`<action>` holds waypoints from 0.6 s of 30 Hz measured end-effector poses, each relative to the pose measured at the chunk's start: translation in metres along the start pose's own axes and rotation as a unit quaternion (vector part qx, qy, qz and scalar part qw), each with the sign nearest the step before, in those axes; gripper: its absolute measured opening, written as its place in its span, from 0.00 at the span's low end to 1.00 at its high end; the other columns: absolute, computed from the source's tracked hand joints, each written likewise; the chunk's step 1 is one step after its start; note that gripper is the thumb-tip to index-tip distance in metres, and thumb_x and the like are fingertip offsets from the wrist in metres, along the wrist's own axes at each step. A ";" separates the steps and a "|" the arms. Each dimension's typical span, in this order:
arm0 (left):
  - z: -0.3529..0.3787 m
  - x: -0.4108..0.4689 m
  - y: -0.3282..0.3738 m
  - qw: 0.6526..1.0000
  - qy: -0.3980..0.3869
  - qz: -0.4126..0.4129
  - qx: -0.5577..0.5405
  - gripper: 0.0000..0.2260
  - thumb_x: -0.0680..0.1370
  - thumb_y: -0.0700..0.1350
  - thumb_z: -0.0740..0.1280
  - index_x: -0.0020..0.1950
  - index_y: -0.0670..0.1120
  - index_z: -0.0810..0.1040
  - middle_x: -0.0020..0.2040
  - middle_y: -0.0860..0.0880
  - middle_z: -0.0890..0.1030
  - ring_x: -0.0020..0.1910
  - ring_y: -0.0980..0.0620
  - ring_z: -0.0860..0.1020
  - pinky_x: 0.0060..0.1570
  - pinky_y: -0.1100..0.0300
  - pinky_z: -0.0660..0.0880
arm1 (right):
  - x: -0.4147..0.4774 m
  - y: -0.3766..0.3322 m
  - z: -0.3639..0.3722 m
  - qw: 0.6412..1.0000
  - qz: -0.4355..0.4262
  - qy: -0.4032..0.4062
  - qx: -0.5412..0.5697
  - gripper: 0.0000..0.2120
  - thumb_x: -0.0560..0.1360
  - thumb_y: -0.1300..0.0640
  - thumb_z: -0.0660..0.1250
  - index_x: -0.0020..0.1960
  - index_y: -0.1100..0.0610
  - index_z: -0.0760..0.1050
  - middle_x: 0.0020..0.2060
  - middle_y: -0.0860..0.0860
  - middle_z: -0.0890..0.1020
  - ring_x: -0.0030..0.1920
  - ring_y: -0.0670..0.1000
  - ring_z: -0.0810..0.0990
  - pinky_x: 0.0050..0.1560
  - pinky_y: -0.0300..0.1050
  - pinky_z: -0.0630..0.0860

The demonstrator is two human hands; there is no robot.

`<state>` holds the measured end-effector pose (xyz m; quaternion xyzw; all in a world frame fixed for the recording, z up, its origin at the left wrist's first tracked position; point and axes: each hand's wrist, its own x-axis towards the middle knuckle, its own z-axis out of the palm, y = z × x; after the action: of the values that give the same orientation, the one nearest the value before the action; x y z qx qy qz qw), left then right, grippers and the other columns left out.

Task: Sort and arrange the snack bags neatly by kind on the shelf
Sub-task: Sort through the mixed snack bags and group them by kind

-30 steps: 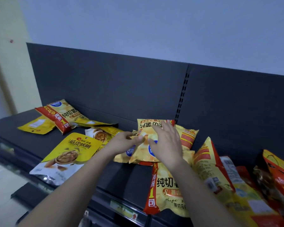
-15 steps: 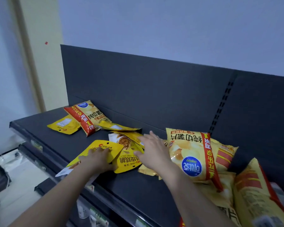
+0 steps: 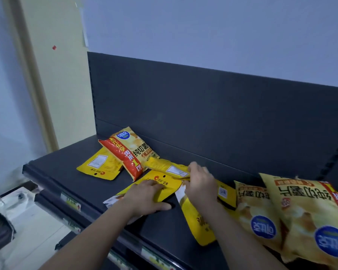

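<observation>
Pale blue wall (image 3: 203, 26), cream pillar (image 3: 53, 84)

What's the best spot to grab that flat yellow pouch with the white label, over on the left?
Probably pinch the flat yellow pouch by its near edge, where the hang hole is, coming from the front of the dark shelf. It lies flat, and its right side meets the red-striped chip bag, so that side is crowded.
</observation>
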<state>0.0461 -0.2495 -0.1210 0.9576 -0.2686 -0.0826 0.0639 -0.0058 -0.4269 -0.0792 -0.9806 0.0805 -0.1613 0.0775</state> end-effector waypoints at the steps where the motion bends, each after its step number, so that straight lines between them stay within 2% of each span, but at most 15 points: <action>1: -0.004 -0.001 -0.005 1.000 0.014 -0.002 -0.025 0.47 0.63 0.80 0.49 0.74 0.54 0.65 0.71 0.51 0.69 0.69 0.48 0.68 0.63 0.50 0.70 | 0.002 -0.004 0.003 1.000 0.011 0.000 -0.004 0.17 0.78 0.56 0.65 0.65 0.53 0.65 0.54 0.51 0.78 0.54 0.53 0.77 0.45 0.45 0.68; 3: -0.013 0.002 -0.018 0.993 0.089 -0.016 -0.072 0.36 0.70 0.75 0.55 0.69 0.53 0.72 0.64 0.52 0.73 0.62 0.50 0.73 0.55 0.54 0.74 | 0.006 -0.011 0.010 1.000 0.019 -0.018 -0.011 0.21 0.78 0.59 0.63 0.69 0.52 0.63 0.54 0.51 0.79 0.53 0.54 0.77 0.45 0.46 0.70; 5: -0.023 0.008 -0.035 0.966 0.234 -0.032 -0.104 0.22 0.76 0.62 0.63 0.64 0.50 0.77 0.57 0.51 0.75 0.55 0.51 0.75 0.49 0.56 0.75 | 0.009 -0.016 0.016 0.998 0.005 -0.048 -0.039 0.20 0.78 0.59 0.60 0.69 0.51 0.66 0.58 0.52 0.77 0.58 0.55 0.74 0.53 0.47 0.71; 6: -0.028 0.012 -0.044 0.941 0.311 -0.056 -0.119 0.18 0.77 0.57 0.66 0.62 0.48 0.77 0.56 0.50 0.75 0.55 0.49 0.75 0.49 0.56 0.74 | 0.010 -0.018 0.017 0.997 0.003 -0.062 -0.053 0.19 0.78 0.58 0.60 0.68 0.51 0.69 0.59 0.52 0.76 0.60 0.55 0.73 0.56 0.47 0.71; 8: -0.035 0.022 -0.062 0.884 0.416 -0.132 -0.170 0.22 0.75 0.49 0.71 0.65 0.44 0.73 0.59 0.44 0.73 0.59 0.43 0.72 0.53 0.50 0.72 | 0.013 -0.020 0.021 0.995 0.009 -0.073 -0.074 0.18 0.77 0.58 0.59 0.66 0.51 0.73 0.59 0.52 0.76 0.61 0.55 0.72 0.57 0.47 0.71; 10: -0.040 0.034 -0.079 0.834 0.423 -0.214 -0.283 0.32 0.73 0.46 0.74 0.72 0.42 0.64 0.67 0.39 0.66 0.66 0.40 0.67 0.62 0.45 0.69 | 0.014 -0.021 0.025 0.994 0.018 -0.075 -0.080 0.17 0.77 0.58 0.59 0.64 0.51 0.75 0.58 0.52 0.77 0.60 0.55 0.73 0.57 0.47 0.72; 12: -0.039 0.050 -0.094 0.782 0.375 -0.240 -0.436 0.39 0.71 0.45 0.76 0.75 0.44 0.56 0.71 0.40 0.63 0.70 0.40 0.66 0.66 0.44 0.67 | 0.013 -0.023 0.028 0.993 0.025 -0.081 -0.080 0.17 0.76 0.57 0.59 0.63 0.51 0.76 0.57 0.51 0.77 0.60 0.54 0.73 0.55 0.47 0.73; 14: -0.035 0.063 -0.102 0.711 0.351 -0.216 -0.570 0.38 0.70 0.43 0.77 0.72 0.46 0.59 0.68 0.42 0.70 0.67 0.41 0.71 0.65 0.43 0.70 | 0.011 -0.026 0.029 0.992 0.033 -0.085 -0.083 0.17 0.76 0.57 0.60 0.63 0.50 0.76 0.58 0.51 0.76 0.60 0.53 0.73 0.53 0.46 0.73; 16: -0.033 0.072 -0.102 0.646 0.335 -0.253 -0.638 0.34 0.70 0.42 0.77 0.69 0.45 0.61 0.65 0.42 0.75 0.64 0.42 0.74 0.63 0.44 0.71 | 0.009 -0.027 0.030 0.992 0.036 -0.086 -0.086 0.17 0.77 0.57 0.60 0.64 0.50 0.76 0.58 0.50 0.76 0.60 0.53 0.73 0.52 0.46 0.73; 18: -0.035 0.079 -0.104 0.606 0.302 -0.309 -0.668 0.35 0.69 0.45 0.78 0.69 0.43 0.62 0.65 0.41 0.74 0.65 0.40 0.73 0.63 0.45 0.71 | 0.008 -0.026 0.033 0.992 0.035 -0.086 -0.082 0.17 0.77 0.57 0.60 0.64 0.49 0.76 0.58 0.49 0.76 0.59 0.53 0.73 0.52 0.46 0.74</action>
<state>0.1719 -0.2000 -0.1144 0.6452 0.2082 0.0403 0.7340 0.0163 -0.3987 -0.1032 -0.9904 0.1205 -0.0664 0.0093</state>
